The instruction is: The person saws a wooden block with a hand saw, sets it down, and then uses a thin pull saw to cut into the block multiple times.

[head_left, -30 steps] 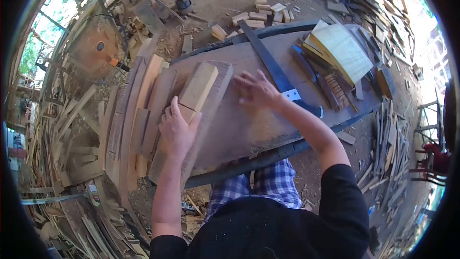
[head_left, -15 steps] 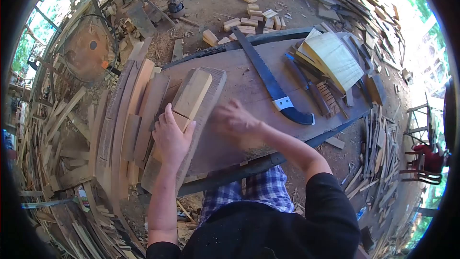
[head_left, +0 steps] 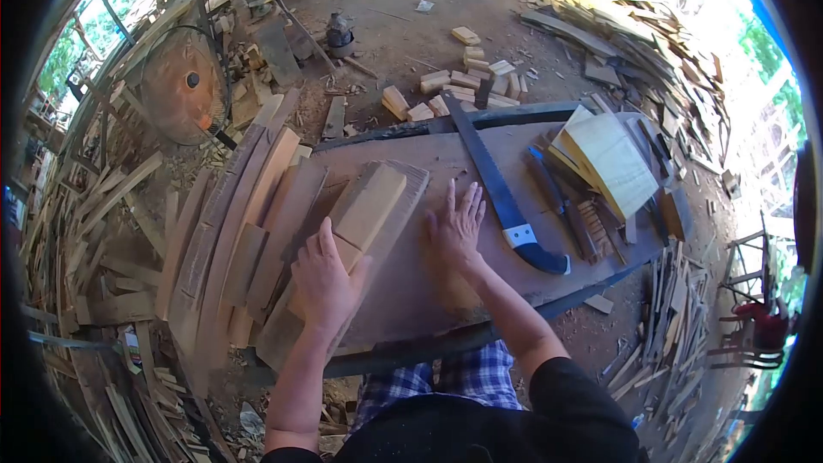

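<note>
My left hand [head_left: 326, 281] is wrapped over the near end of a pale wooden block [head_left: 371, 206], its thumb along the right side. A seam crosses the wood just ahead of my fingers, and the part under my palm is hidden. Below it lies a thick, rough plank [head_left: 410, 193], slanting across the bench's left side. My right hand [head_left: 459, 227] lies palm down on the brown bench top [head_left: 390, 300], fingers stretched out, holding nothing. A handsaw [head_left: 489, 159] with a black and white handle rests just to the right of that hand.
Curved boards [head_left: 227, 214] lean in a row at the bench's left. A yellowish wood piece [head_left: 610, 159] and a blue-tipped tool [head_left: 549, 180] lie on the right. Beyond the bench, small blocks [head_left: 463, 80] are scattered on the ground near a standing fan [head_left: 180, 81].
My right hand, blurred in the air before, now rests flat on the bench near the saw. My left hand stays on the block. The whole view has shifted slightly.
</note>
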`<act>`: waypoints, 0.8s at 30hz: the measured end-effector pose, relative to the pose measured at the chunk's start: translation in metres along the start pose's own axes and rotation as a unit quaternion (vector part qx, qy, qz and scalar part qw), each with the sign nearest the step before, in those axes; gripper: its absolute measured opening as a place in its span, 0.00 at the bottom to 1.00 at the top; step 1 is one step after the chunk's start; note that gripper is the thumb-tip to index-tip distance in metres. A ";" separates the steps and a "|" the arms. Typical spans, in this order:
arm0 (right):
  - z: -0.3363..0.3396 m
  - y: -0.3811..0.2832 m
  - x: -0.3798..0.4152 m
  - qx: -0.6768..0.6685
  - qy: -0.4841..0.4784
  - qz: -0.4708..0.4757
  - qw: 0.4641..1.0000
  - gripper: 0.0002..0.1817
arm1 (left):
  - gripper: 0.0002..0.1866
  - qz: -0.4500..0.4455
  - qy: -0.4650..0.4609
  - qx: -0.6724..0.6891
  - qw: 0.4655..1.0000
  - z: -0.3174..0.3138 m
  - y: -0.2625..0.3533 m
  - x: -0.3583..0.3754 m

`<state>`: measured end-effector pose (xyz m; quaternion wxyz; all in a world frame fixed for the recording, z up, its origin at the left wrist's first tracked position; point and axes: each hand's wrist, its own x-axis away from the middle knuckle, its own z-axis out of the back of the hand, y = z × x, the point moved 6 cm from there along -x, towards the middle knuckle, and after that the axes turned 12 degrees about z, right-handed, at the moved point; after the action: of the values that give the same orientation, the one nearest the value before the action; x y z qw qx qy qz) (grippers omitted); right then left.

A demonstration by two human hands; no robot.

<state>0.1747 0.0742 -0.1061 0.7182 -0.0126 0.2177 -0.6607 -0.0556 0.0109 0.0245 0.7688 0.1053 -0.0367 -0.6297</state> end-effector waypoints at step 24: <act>-0.042 0.050 -0.214 -0.672 -0.128 -0.147 0.715 0.20 | 0.47 0.017 -0.035 0.022 0.999 -0.001 0.003 -0.007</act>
<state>0.2011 0.2966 -0.0959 0.4355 -0.6081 0.5059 -0.4298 -0.0540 0.0179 0.0243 0.7750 0.0992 -0.0794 -0.6190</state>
